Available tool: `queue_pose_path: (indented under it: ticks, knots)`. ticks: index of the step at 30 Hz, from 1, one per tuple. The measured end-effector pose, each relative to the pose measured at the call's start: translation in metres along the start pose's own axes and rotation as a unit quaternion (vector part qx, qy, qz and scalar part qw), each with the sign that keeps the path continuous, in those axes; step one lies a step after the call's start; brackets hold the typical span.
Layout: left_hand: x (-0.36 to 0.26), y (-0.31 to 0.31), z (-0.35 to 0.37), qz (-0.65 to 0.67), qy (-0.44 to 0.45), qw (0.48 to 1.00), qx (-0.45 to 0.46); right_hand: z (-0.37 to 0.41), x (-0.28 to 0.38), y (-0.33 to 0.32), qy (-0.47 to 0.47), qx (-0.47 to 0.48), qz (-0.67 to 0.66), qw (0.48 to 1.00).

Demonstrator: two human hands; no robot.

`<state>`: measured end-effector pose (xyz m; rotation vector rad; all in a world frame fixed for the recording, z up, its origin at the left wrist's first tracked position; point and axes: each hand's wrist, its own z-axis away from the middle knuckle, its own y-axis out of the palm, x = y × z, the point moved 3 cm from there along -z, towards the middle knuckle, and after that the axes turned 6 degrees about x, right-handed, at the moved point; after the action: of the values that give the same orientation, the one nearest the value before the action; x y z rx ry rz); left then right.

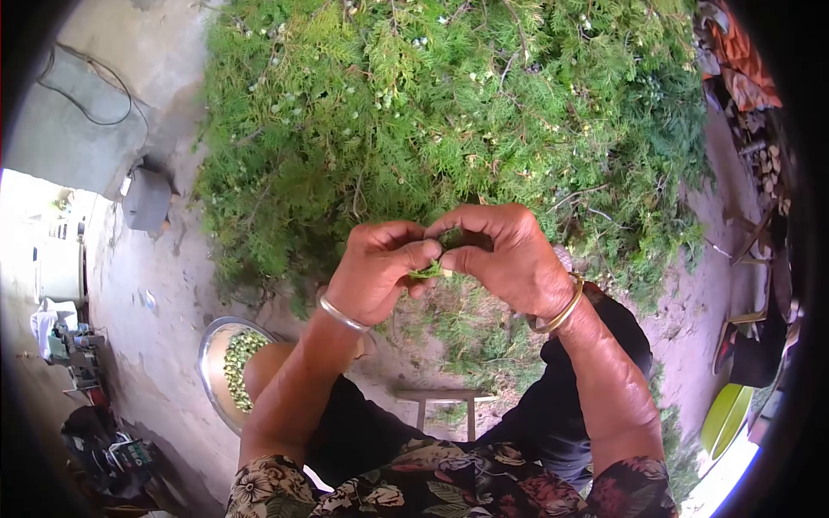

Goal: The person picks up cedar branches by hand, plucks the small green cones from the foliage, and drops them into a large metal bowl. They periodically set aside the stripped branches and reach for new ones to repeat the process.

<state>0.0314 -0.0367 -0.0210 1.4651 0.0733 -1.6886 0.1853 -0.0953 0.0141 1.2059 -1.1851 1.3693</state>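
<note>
A small green conifer sprig (427,271) sits between my two hands, in front of the big pile of leafy cut branches (449,112). My left hand (380,266), with a silver bangle at the wrist, is closed on the sprig with thumb and fingers. Thumb and forefinger of my right hand (514,259), which has a gold bangle, meet in a pinch at the sprig's right end. Whatever is between those right fingertips is too small to make out. By my left knee stands a metal basin (207,371) with many small green cones (240,367) in it.
A low wooden stool or bench (445,394) shows between my legs, with loose green bits around it. At far left are a grey box (147,198) and a machine-like object (78,354). A yellow-green tub (725,420) and stacked wood (767,168) are at right.
</note>
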Motion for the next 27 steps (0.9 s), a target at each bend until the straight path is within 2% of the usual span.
queue_pose_path:
  ticks: [4,6,10,16,18,22,24,25,27]
  knots:
    - [0.002,-0.002,-0.003,-0.002,0.002,1.000,-0.023,-0.005,0.004,-0.001,0.006,0.006,-0.007,1.000]
    - [-0.001,0.003,-0.003,0.147,0.032,0.986,0.071,-0.008,-0.003,-0.002,0.042,-0.064,-0.172,0.982]
    - [0.003,0.011,-0.001,0.190,0.060,0.978,0.066,-0.010,-0.011,-0.004,0.070,-0.132,-0.187,0.971]
    - [0.007,0.002,-0.003,0.148,0.053,0.987,0.041,-0.009,-0.003,-0.009,0.005,-0.169,-0.038,0.985]
    - [0.007,-0.004,-0.003,0.152,0.060,0.986,-0.030,-0.007,0.004,-0.009,-0.021,-0.124,0.071,0.990]
    - [0.011,-0.008,-0.007,0.140,0.083,0.985,-0.053,-0.006,-0.006,0.008,-0.005,-0.075,0.115,0.990]
    - [0.015,-0.010,-0.007,0.027,0.070,0.995,-0.073,-0.006,-0.005,0.017,-0.125,-0.134,0.340,0.922]
    - [0.015,-0.007,-0.007,0.028,0.068,0.995,-0.072,-0.004,-0.004,0.017,-0.092,-0.103,0.371,0.918]
    - [0.011,0.002,-0.006,0.087,0.096,0.989,-0.065,-0.006,-0.011,0.016,-0.101,-0.110,0.340,0.928]
